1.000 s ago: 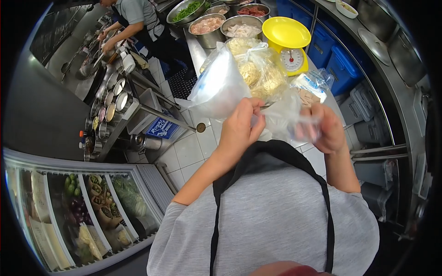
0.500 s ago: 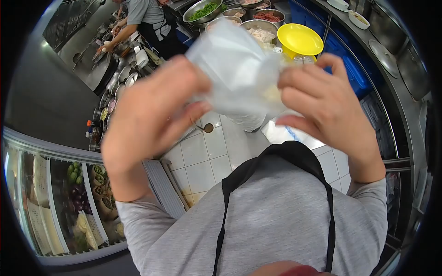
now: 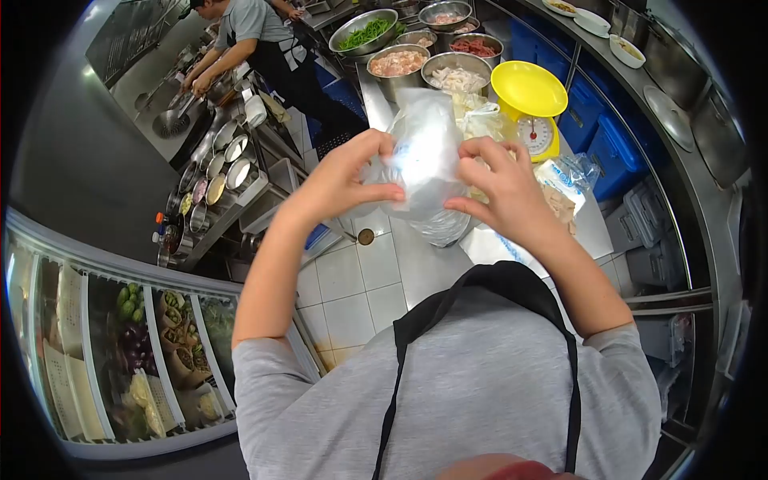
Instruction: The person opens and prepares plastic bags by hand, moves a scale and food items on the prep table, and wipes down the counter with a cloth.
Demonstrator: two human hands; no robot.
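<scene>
A translucent plastic bag (image 3: 424, 144) is held up in front of me between both hands. My left hand (image 3: 356, 172) pinches its left side, thumb below and fingers above. On the right side, my right hand (image 3: 500, 180) grips the bag with curled fingers and thumb. Whether anything is inside the bag cannot be made out. Just beneath it, another clear bag (image 3: 440, 228) rests on the steel table (image 3: 420, 276). A yellow scale (image 3: 532, 84) with a round dial stands behind my right hand.
Metal bowls of pale meat (image 3: 398, 62), red meat (image 3: 478, 46) and green vegetables (image 3: 364, 32) stand at the far end. Blue bins (image 3: 612, 152) are under the right counter. A co-worker (image 3: 260, 48) works at a stove on the left. A glass-topped fridge (image 3: 120, 352) is at lower left.
Both hands have come lower and closer together, bringing the bag down in front of the table. The scale's dial and the meat bowls now show more fully.
</scene>
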